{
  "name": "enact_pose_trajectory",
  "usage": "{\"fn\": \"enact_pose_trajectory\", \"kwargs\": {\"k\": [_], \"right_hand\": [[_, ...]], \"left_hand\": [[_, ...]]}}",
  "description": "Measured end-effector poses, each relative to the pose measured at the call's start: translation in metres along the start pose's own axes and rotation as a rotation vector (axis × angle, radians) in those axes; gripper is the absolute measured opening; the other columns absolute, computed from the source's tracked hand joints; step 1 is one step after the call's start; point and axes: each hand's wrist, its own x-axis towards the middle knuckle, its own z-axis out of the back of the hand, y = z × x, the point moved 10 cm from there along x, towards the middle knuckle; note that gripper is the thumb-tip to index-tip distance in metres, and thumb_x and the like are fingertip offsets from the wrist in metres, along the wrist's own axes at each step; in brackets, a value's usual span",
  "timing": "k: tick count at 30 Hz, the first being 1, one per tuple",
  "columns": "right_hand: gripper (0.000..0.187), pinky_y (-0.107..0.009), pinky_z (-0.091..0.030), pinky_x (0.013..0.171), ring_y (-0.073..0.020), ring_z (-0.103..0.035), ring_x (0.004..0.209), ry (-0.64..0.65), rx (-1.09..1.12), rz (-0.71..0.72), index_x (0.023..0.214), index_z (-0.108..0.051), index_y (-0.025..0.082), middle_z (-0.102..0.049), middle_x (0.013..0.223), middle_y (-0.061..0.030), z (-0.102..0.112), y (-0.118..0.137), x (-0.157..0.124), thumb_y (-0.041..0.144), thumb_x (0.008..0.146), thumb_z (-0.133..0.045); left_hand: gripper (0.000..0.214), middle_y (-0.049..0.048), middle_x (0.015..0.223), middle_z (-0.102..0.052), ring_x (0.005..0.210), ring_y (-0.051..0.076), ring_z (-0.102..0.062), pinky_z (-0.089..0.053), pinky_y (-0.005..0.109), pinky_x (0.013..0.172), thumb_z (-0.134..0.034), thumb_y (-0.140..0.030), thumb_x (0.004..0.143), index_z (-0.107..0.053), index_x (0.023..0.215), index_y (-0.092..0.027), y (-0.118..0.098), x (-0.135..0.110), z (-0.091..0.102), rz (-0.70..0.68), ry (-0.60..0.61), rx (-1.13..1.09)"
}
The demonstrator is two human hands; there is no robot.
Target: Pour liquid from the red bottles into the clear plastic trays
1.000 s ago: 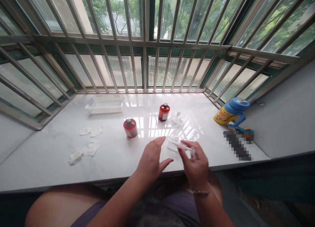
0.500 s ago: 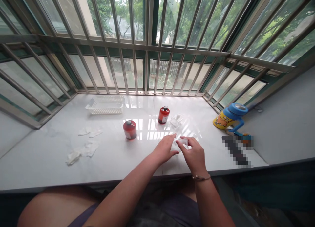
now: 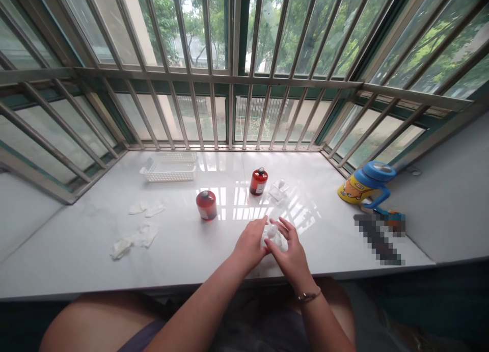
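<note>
A small see-through container (image 3: 272, 236) with white, crumpled-looking contents sits on the white counter (image 3: 87, 275) near its front edge. My left hand (image 3: 250, 244) is curved along its left side, thumb and fingers apart. On the other side, my right hand (image 3: 291, 247) has its fingers spread and arched, the thumb close to the container's front. Whether the fingertips press on it cannot be made out. Just behind stands a similar clear container (image 3: 280, 191) with something whitish in it. Two red bottles with dark caps, one nearer (image 3: 206, 206) and one farther (image 3: 259, 182), stand to the left.
Crumpled white tissue-like pieces (image 3: 133, 240) lie at the left, below a white perforated basket (image 3: 170, 174). At the right stand a blue and yellow mug (image 3: 362, 184) and a blurred dark object (image 3: 378, 240). Metal window bars (image 3: 229, 112) close off the back.
My right hand has let go of the clear plastic piece it pinched, and its fingers have spread. Both hands have come closer together around the clear container. The view has shifted slightly.
</note>
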Motion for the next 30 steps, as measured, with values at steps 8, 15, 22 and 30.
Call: {"fn": "enact_pose_trajectory", "kwargs": {"k": [8,15,22,30], "right_hand": [[0.057,-0.059,-0.058,0.110,-0.0301,-0.074,0.110,-0.162,-0.061,-0.023,0.124,-0.054,0.027,-0.071,0.103,-0.0041,0.015,-0.005,-0.005,0.054,0.085,-0.086],[0.067,-0.066,-0.044,0.124,-0.0337,-0.062,0.145,-0.080,0.059,0.000,0.151,-0.043,0.027,-0.072,0.142,-0.0176,-0.005,0.000,-0.009,0.051,0.097,-0.074],[0.055,-0.057,-0.058,0.108,-0.0288,-0.076,0.107,-0.121,-0.025,-0.071,0.135,-0.056,0.026,-0.078,0.109,-0.0077,0.007,-0.012,0.000,0.052,0.093,-0.080],[0.075,-0.063,-0.046,0.121,-0.0331,-0.063,0.137,-0.106,0.108,-0.065,0.150,-0.042,0.029,-0.070,0.135,-0.0131,-0.006,-0.010,-0.011,0.052,0.090,-0.080]], "left_hand": [[0.081,0.0148,0.155,-0.063,0.142,0.038,-0.060,-0.050,0.060,0.122,-0.091,-0.018,0.080,-0.057,0.153,-0.026,0.004,-0.003,0.011,0.032,0.006,0.017],[0.087,0.0144,0.155,-0.063,0.142,0.037,-0.059,-0.048,0.061,0.123,-0.090,-0.017,0.081,-0.052,0.159,-0.028,0.005,-0.003,0.013,0.031,-0.009,0.010],[0.096,0.0130,0.147,-0.067,0.138,0.037,-0.061,-0.049,0.061,0.121,-0.093,-0.025,0.081,-0.045,0.165,-0.027,0.007,-0.004,0.012,0.045,-0.016,0.003],[0.094,0.0121,0.145,-0.068,0.134,0.036,-0.062,-0.050,0.061,0.120,-0.090,-0.018,0.080,-0.047,0.163,-0.027,0.008,-0.003,0.011,0.023,-0.023,0.014]]}}
